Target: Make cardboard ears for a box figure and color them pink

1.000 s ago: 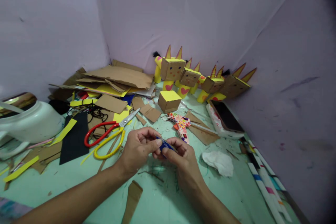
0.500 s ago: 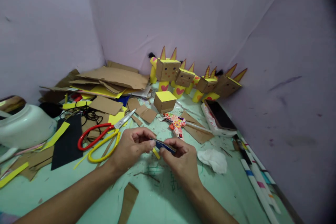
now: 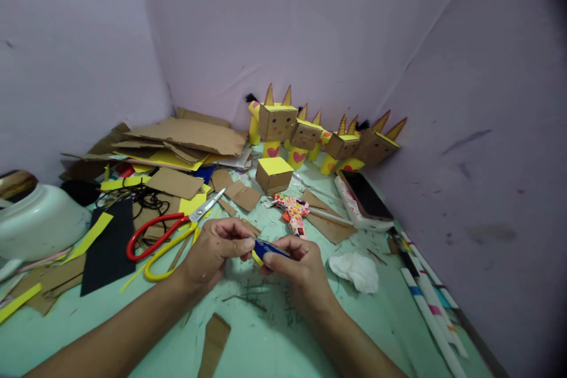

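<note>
Between my hands is a small dark blue piece of printed cardboard (image 3: 268, 248) with a bit of yellow along its lower left edge. My left hand (image 3: 217, 251) pinches its left end between thumb and fingers. The right end is gripped by my right hand (image 3: 296, 263), thumb on the near face. Scissors (image 3: 179, 236) with one red and one yellow handle lie beside my left hand. Just beyond the hands rests a glue gun (image 3: 292, 209) with a flowery pattern, and behind it sits a small cardboard box (image 3: 273, 175) with a yellow top.
Several cardboard figures (image 3: 277, 124) with yellow horns stand along the back wall. Cardboard sheets (image 3: 190, 133) are piled at back left, near a white pot (image 3: 48, 218). A phone (image 3: 367, 195), crumpled tissue (image 3: 354, 271) and white rolled sticks (image 3: 432, 307) lie right. A cardboard scrap (image 3: 214, 342) lies in front.
The blue cardboard piece has been tilted so its printed face now shows more. Both hands still hold it. The whole view has shifted slightly.
</note>
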Motion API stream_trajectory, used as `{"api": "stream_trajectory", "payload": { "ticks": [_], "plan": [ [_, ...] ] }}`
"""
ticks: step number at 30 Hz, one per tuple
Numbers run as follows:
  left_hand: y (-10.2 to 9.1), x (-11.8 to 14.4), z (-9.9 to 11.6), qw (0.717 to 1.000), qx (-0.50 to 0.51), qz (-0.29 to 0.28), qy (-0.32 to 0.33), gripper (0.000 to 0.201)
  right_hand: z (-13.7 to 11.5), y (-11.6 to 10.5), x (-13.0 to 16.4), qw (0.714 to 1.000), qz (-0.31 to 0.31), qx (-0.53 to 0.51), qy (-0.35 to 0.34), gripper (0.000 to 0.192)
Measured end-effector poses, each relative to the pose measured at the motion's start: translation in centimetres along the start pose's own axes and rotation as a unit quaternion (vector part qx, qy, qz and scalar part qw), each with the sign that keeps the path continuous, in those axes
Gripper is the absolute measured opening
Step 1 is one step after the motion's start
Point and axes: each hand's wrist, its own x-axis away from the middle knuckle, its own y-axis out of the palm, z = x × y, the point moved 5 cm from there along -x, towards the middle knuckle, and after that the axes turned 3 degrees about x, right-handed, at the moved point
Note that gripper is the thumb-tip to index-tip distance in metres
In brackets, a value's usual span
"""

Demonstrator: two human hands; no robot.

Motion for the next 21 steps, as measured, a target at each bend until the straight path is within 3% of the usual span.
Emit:
{"api": "stream_trajectory", "payload": {
  "ticks": [9, 21],
  "plan": [
    [0.33, 0.16, 0.23, 0.997, 0.002, -0.03, 0.071, 0.007, -0.62, -0.2, 0.3, 0.997, 0.037, -0.003, -0.067, 0.012],
    [0.59, 0.86, 0.26, 0.994, -0.041, -0.045, 0.096, 0.01, -0.17, -0.74, 0.02, 0.993, 0.008, -0.002, -0.116, 0.016]
  ]
}}
